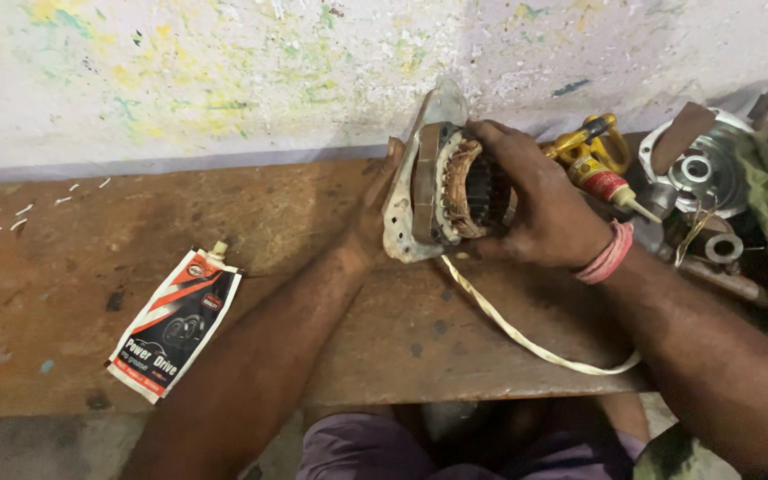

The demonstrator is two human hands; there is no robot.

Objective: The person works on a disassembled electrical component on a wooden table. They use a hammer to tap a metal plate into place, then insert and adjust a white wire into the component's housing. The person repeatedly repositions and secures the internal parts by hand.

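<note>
Your left hand (pixel 373 218) is pressed against the back of the motor stator (pixel 442 187), mostly hidden behind its metal end plate, so how far its fingers close cannot be told. Your right hand (pixel 540 209) is closed over the front of the stator, fingers wrapped around the copper windings. The stator stands on edge on the wooden bench (pixel 313 231), near the wall. A pale cord (pixel 526 338) trails from it. A squeeze pouch (pixel 175 322) lies well apart, to your left.
</note>
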